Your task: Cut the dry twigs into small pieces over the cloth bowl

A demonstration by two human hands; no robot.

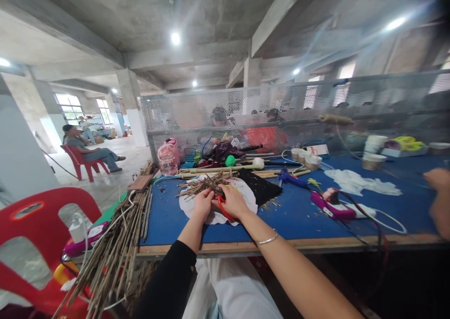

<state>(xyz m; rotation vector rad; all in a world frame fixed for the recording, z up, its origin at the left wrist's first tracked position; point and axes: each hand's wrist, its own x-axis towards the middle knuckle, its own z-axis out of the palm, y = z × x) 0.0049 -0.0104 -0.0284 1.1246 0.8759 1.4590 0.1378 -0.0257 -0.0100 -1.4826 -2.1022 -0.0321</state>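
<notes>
Both my hands meet over a pile of short brown twigs that lies on a round white cloth. My left hand is closed, its fingertips pinching at the near edge of the twigs. Beside it, my right hand is closed on a pair of red-handled scissors. One red handle loop curves out below the palm; the blades are mostly hidden among the twigs and fingers. Right behind the cloth lies a black sheet, with small twig scraps near it.
Long sticks hang off the table's left side. A blue glue gun, purple power strip with cables, crumpled white plastic and paper cups lie right. Behind stands a perforated metal screen. Another person's hand is far right.
</notes>
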